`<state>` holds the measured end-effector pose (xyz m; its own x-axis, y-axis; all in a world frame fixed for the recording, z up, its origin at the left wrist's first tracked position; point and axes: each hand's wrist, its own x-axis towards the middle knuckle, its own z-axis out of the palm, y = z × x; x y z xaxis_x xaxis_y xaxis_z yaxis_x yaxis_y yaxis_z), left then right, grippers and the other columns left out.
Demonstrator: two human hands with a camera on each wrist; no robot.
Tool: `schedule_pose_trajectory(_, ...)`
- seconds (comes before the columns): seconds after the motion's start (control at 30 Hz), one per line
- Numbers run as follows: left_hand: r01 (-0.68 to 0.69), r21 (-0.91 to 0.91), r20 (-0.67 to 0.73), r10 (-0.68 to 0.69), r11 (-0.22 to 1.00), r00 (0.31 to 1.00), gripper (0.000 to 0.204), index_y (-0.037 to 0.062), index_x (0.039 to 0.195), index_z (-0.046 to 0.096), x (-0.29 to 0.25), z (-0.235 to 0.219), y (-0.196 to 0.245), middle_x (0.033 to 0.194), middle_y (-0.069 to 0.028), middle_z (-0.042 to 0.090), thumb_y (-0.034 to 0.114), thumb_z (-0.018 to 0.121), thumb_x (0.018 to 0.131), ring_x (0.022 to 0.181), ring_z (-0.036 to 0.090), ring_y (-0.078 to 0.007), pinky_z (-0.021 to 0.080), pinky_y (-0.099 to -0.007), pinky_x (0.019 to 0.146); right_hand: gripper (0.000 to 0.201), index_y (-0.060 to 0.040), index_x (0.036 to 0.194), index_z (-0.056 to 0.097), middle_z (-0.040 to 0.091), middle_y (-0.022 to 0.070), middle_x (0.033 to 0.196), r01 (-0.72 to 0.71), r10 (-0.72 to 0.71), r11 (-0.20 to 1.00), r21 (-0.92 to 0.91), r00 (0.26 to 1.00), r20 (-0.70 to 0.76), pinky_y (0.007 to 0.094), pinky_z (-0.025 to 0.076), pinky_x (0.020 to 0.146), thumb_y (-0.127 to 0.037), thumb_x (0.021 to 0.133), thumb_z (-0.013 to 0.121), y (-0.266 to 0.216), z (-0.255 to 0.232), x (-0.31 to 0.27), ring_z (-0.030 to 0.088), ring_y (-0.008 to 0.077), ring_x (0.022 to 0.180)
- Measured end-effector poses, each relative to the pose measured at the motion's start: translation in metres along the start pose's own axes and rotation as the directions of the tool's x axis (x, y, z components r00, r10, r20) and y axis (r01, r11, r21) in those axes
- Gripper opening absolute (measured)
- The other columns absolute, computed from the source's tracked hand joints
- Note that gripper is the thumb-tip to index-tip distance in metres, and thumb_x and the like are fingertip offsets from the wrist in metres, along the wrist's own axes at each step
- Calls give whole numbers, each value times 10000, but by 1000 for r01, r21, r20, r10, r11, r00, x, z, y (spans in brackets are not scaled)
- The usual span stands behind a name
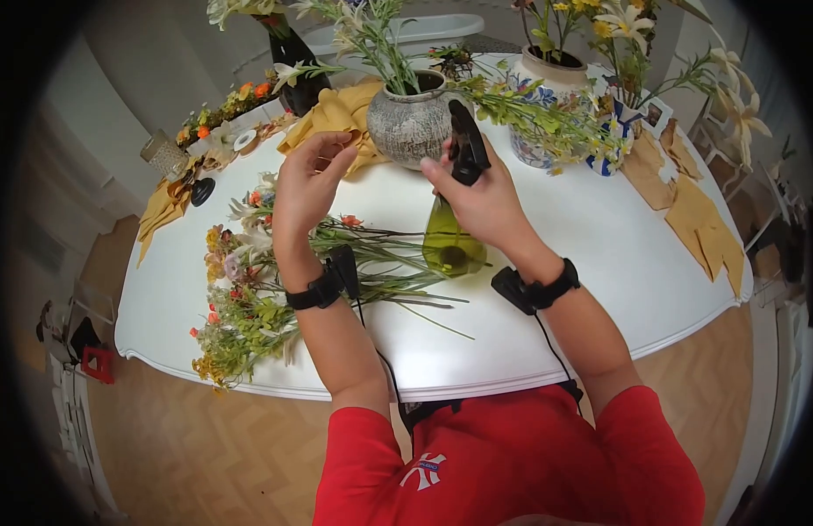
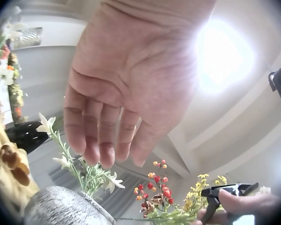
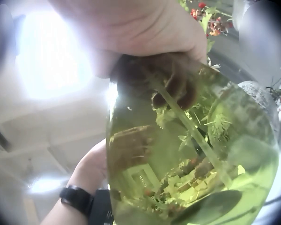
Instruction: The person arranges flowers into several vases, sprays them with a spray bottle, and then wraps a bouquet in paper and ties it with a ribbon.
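Note:
A clear green spray bottle (image 1: 450, 241) with a black trigger head (image 1: 466, 145) is gripped at its neck by my right hand (image 1: 490, 197). Seen through the bottle (image 3: 192, 154) in the right wrist view is a tube running down inside. My left hand (image 1: 310, 188) holds nothing; in the left wrist view the palm (image 2: 131, 70) faces the camera with fingers loosely bent. Beyond both hands stands a grey textured vase (image 1: 408, 123) with white flowers and green stems. Under and beside my left forearm lie cut flowers (image 1: 249, 298), their stems reaching toward the bottle.
Mustard cloth (image 1: 336, 114) lies left of the grey vase. A dark vase (image 1: 292, 66) stands behind it. At the right are a patterned vase (image 1: 534, 145) with flowers and brown wrapping pieces (image 1: 691, 219). A black round object (image 1: 202, 191) and a glass holder (image 1: 165, 156) sit at the left.

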<state>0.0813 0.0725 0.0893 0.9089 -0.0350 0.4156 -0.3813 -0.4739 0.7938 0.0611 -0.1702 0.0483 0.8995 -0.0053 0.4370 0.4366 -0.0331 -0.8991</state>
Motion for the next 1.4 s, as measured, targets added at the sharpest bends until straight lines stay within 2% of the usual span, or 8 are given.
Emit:
schedule_pose_trajectory(0.43, -6, 8, 36, 5, 1000, 999, 332, -3, 1221, 678, 1, 7, 3, 923, -9, 695, 237, 711, 994, 783, 598, -95, 476, -259, 727, 284, -47, 1053, 545, 561, -10, 854, -102, 109, 992, 76, 990, -84, 263, 454, 691, -187, 943, 767, -9, -41, -89, 521, 64, 747)
schedule_pose_trajectory(0.57, -10, 12, 16, 10, 1000, 1000, 332, -14, 1215, 684, 0, 6, 6, 925, -23, 699, 222, 717, 983, 781, 603, -101, 486, -264, 728, 299, -38, 1134, 572, 608, -1, 888, -119, 119, 993, 23, 993, -7, 250, 453, 680, -141, 933, 768, -51, -52, -100, 554, 40, 708)
schedule_pose_trajectory(0.73, -12, 19, 3, 12, 1000, 1000, 338, -24, 1206, 700, 0, 6, 3, 928, -52, 711, 205, 733, 960, 788, 621, -117, 508, -275, 740, 594, -27, 1461, 472, 665, 102, 1283, -17, 9, 992, 126, 998, 65, 212, 481, 722, -40, 926, 729, -106, -86, -106, 596, 8, 750)
schedule_pose_trajectory(0.83, -10, 30, 1, 10, 1000, 1000, 329, -18, 1199, 702, -1, 6, 4, 924, -55, 716, 203, 734, 957, 786, 621, -116, 508, -275, 740, 616, -24, 1510, 383, 571, 145, 1405, 109, -126, 966, 236, 990, 60, 265, 539, 788, -56, 963, 663, -140, -119, -100, 654, 109, 860)
schedule_pose_trajectory(0.9, -8, 36, -1, 8, 999, 1000, 329, -14, 1201, 703, -1, 6, 7, 923, -55, 718, 202, 735, 956, 784, 619, -114, 508, -276, 739, 546, -24, 1485, 420, 580, 149, 1389, 265, -269, 951, 158, 963, 2, 286, 542, 815, -116, 993, 640, -158, -142, -85, 663, 134, 862)
schedule_pose_trajectory(1.13, -8, 100, -5, 8, 995, 1000, 324, -5, 1204, 706, -1, 12, 10, 898, -50, 715, 206, 729, 959, 770, 618, -111, 511, -280, 728, 423, -20, 1278, 649, 716, 55, 1101, 315, -313, 932, -180, 949, 37, 280, 522, 810, -274, 958, 755, -188, -201, 22, 675, 120, 834)
schedule_pose_trajectory(1.17, -8, 97, -7, 9, 995, 1000, 324, -5, 1204, 706, -1, 13, 10, 895, -50, 715, 206, 729, 959, 769, 617, -111, 511, -280, 727, 398, -34, 1326, 606, 705, 60, 1214, 301, -291, 910, -285, 954, 75, 280, 541, 790, -244, 1001, 698, -186, -206, 32, 672, 116, 816)
schedule_pose_trajectory(1.4, 2, 108, 20, -4, 994, 1000, 310, 14, 1214, 684, 1, 8, 2, 947, -42, 703, 224, 699, 986, 805, 635, -129, 504, -286, 717, 402, -55, 1209, 648, 685, 21, 988, 121, -122, 978, -171, 993, 2, 277, 555, 728, -286, 920, 806, -166, -202, 40, 679, 116, 784)
